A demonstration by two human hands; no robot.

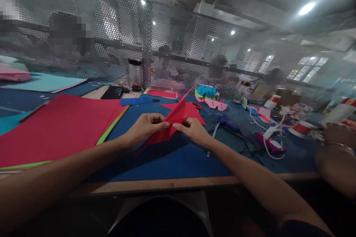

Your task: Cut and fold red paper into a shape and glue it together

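A folded sheet of red paper [174,122] is held up over the blue table mat [178,159], one pointed corner sticking up and away from me. My left hand [146,126] pinches its left side with closed fingers. My right hand [191,129] pinches the right side, thumb on top. Both hands meet at the fold in the middle of the view.
A stack of large red, green and yellow sheets [55,127] lies left. A glue gun [228,123], a pink device with white cable [271,142], paper cups [302,127], paper masks [207,90], a jar [135,74] and a phone [112,92] lie beyond. Another person's arm [335,152] rests at right.
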